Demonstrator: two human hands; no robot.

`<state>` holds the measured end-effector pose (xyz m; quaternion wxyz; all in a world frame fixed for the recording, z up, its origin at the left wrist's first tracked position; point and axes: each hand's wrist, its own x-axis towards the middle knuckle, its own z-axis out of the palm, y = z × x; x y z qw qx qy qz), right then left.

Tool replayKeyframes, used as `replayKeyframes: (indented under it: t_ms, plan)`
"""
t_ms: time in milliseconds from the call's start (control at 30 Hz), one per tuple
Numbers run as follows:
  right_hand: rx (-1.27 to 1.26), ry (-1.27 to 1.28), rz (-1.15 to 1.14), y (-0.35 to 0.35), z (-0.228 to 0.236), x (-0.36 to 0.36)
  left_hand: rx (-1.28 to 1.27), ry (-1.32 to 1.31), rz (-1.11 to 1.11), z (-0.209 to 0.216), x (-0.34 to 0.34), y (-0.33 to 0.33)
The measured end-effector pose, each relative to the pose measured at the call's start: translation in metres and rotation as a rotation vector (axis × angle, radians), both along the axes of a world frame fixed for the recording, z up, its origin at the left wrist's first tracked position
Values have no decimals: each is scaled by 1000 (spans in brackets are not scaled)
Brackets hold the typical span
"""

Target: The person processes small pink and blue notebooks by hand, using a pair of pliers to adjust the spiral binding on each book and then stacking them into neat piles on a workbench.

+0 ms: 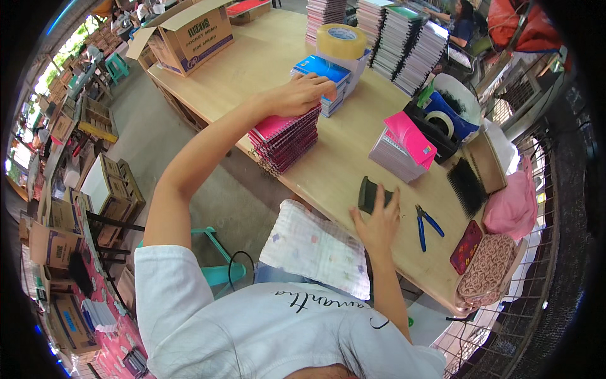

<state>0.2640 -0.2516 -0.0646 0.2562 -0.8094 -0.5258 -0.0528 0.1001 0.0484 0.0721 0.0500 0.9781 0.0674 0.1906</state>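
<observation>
- The left hand (303, 93) was laid, palm down, on the top of a stack of small spiral-bound notebooks with bright pink covers (285, 142), which was placed at the near edge of a pale wooden surface (350, 148).
- Its fingers were kept loosely bent toward the far side of the stack; because the thumb was hidden, it could not be told whether its grip was closed on any notebook.
- The right hand (379, 221) was placed at a small black block (365, 196), also near that edge, and its thumb and fingers were spread around it. The grip was seen partly open; whether the block was firmly held could not be told.
- Just beyond the pink stack, a pile of blue-covered notebooks (319, 65) was set, and a wide roll of yellowish clear tape (341, 41) was seen behind it.
- Beyond the block, a pile of white-paged notebooks with a tilted pink cover on top (398, 158) was placed.
- To the right of the right hand, pliers with blue handles (429, 222) were laid open.
- Farther right, a dark red patterned flat case (466, 246) was seen beside a beige patterned pouch (487, 271).
</observation>
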Motion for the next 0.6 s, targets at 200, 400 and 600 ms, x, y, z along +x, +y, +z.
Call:
replayKeyframes:
  t_ms: [200, 400, 600]
  plan:
    - [-13, -202, 91, -26, 14, 42, 49, -389, 40, 57, 16, -82]
    - [9, -169, -225, -22, 24, 179, -274, -32, -439, 13, 173, -99]
    - [-210, -166, -388, -19, 4, 249, -194, 642, -658, 2, 268, -72]
